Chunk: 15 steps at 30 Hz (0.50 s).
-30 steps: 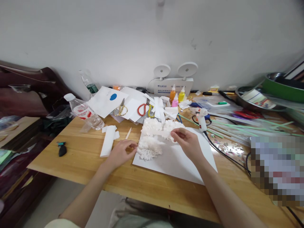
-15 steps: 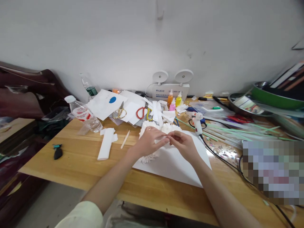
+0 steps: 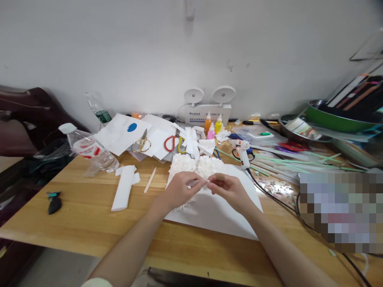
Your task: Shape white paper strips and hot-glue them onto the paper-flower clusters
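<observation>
My left hand (image 3: 184,187) and my right hand (image 3: 229,188) meet fingertip to fingertip above a white sheet (image 3: 215,211). Between them is a small, thin white piece (image 3: 204,180), like paper, pinched from both sides. Behind and partly under my hands lie bumpy white clusters (image 3: 182,162) made of many small pieces, on the sheet's back left part. A folded white paper form (image 3: 124,189) and a pale flat stick (image 3: 150,180) rest on the wood to the left.
A glue gun (image 3: 243,153) with a black cable stands at the right. Scissors (image 3: 143,142), paper sheets (image 3: 116,133) and small paint bottles (image 3: 218,124) are at the back. A water bottle (image 3: 89,149) leans at the left. Green and clear sticks (image 3: 287,165) lie right.
The view has shifted, so the table items appear further left. My hands have drawn slightly lower towards me, and the thin white piece between the fingertips shows more clearly.
</observation>
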Tool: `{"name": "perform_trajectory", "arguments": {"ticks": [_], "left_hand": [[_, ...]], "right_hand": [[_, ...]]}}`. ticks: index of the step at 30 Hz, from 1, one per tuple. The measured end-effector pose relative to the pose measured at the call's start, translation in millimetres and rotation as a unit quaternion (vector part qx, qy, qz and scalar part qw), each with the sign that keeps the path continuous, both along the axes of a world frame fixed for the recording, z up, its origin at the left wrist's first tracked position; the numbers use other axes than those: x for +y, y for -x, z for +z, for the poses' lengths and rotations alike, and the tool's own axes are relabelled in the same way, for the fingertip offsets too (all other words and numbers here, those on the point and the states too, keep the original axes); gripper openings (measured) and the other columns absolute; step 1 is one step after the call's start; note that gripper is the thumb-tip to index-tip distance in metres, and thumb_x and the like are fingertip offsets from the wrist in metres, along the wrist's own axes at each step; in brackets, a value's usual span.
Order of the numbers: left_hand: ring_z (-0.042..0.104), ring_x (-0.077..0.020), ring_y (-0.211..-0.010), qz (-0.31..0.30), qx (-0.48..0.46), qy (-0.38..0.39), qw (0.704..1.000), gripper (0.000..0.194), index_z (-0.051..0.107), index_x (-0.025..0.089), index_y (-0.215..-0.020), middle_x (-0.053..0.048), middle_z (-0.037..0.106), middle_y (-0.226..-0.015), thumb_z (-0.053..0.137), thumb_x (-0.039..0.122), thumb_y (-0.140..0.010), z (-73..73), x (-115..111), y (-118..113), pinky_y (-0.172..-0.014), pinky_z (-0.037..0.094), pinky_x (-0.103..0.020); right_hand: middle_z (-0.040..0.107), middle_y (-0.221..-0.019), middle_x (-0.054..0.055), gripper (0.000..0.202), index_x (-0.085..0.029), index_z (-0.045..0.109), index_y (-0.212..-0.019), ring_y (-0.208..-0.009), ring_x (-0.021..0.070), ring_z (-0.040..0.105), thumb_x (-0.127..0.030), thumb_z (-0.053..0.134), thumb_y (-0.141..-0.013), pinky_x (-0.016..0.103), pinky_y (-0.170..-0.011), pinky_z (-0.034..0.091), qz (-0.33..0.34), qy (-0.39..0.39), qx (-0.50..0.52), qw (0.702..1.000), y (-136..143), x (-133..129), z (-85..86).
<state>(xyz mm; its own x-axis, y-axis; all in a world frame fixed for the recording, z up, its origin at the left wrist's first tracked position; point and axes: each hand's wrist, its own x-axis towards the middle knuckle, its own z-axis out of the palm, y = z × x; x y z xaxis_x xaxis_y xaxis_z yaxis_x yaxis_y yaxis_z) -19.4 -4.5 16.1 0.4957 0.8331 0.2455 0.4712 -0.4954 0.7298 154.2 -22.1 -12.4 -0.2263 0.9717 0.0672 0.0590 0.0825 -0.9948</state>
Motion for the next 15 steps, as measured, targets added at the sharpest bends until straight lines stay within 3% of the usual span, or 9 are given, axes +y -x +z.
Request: {"name": "perform_trajectory", "arguments": {"ticks": [7, 15], "left_hand": [[0.057, -0.0109, -0.068, -0.023, -0.022, 0.029, 0.999, 0.020, 0.063, 0.016, -0.074, -0.001, 0.065, -0.073, 0.048, 0.027, -0.082, -3.0, -2.0, 0.7, -0.062, 0.041, -0.019], [0.057, -0.0117, -0.071, -0.013, 0.012, -0.028, 0.999, 0.014, 0.062, 0.019, -0.078, 0.000, 0.066, -0.076, 0.051, 0.026, -0.080, -4.2, -3.6, 3.2, -0.068, 0.040, -0.022]], "right_hand": [[0.052, -0.065, -0.001, 0.016, -0.018, 0.055, -0.078, -0.058, 0.0104, 0.048, -0.033, 0.057, -0.076, 0.024, -0.055, 0.040, 0.003, -0.019, -0.003, 1.000, 5.4, -6.6, 2.1], [0.053, -0.067, 0.001, 0.017, -0.017, 0.055, -0.076, -0.061, 0.0111, 0.050, -0.034, 0.059, -0.074, 0.025, -0.057, 0.042, -0.032, -0.012, -0.002, 0.999, 6.2, -7.5, -2.3]]}}
